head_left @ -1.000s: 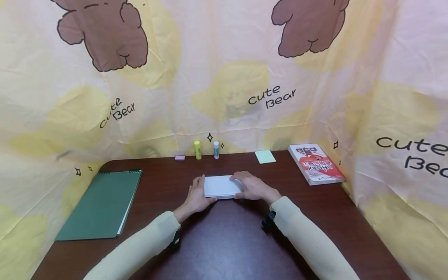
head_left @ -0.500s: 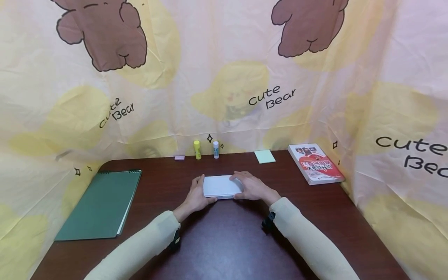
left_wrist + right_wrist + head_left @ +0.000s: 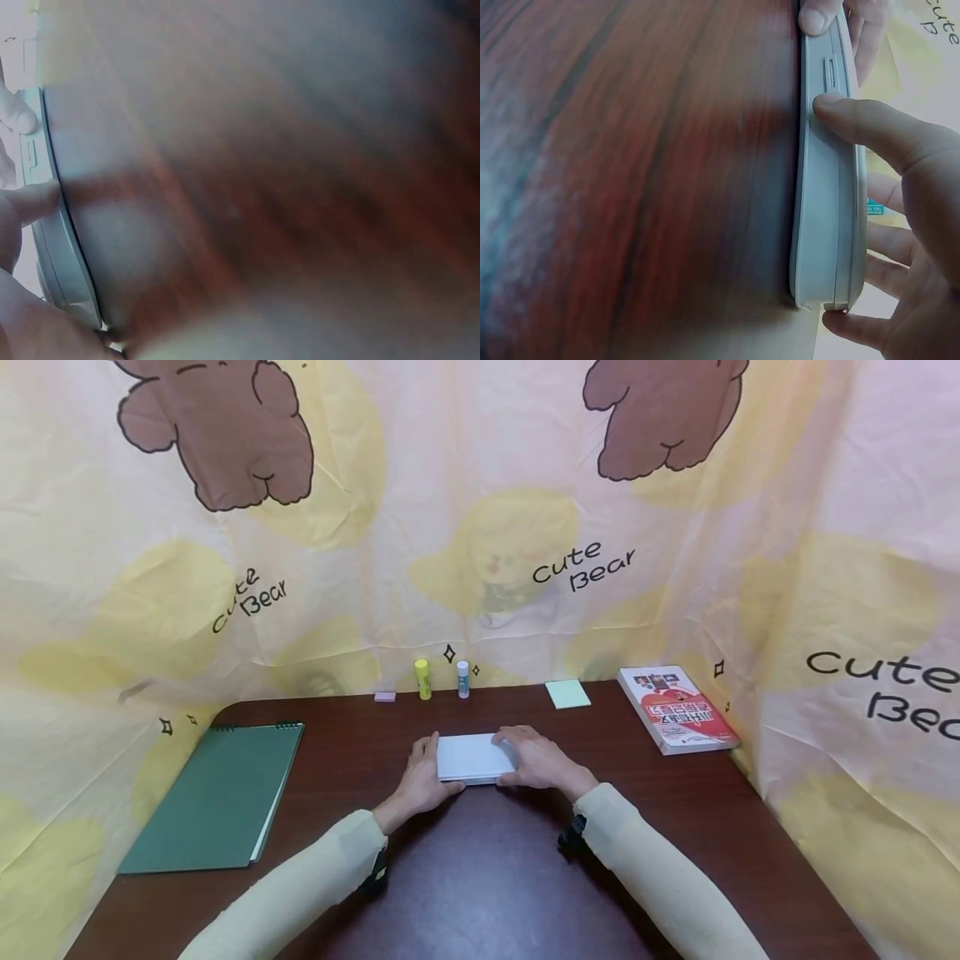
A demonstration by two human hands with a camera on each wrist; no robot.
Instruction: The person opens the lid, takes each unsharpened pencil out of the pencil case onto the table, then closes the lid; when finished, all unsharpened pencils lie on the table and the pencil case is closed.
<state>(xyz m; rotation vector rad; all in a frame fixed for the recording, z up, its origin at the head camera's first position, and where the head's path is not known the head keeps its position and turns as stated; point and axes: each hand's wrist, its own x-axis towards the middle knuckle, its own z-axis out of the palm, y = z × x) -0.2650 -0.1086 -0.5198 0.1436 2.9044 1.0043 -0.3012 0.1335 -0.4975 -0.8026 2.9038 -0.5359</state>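
A flat white plastic case [image 3: 472, 757] lies on the dark wooden table, its long front side facing me. My left hand [image 3: 422, 779] grips its left end, thumb on the front side and fingers around the end. At the right end, my right hand [image 3: 542, 762] grips the case with the thumb against the front and fingers over the top and far side. The right wrist view shows the pale side of the case [image 3: 821, 225] with a lid seam and a small slot between the two thumbs. In the left wrist view, the left thumb [image 3: 36, 201] presses that same side.
A green spiral-bound pad [image 3: 217, 797] lies at the left. Along the back are a purple eraser [image 3: 385, 697], a yellow glue stick [image 3: 423, 680], a white-and-blue glue stick [image 3: 463, 680] and pale green sticky notes [image 3: 567, 694]. A thick red-and-white book [image 3: 677, 710] lies back right.
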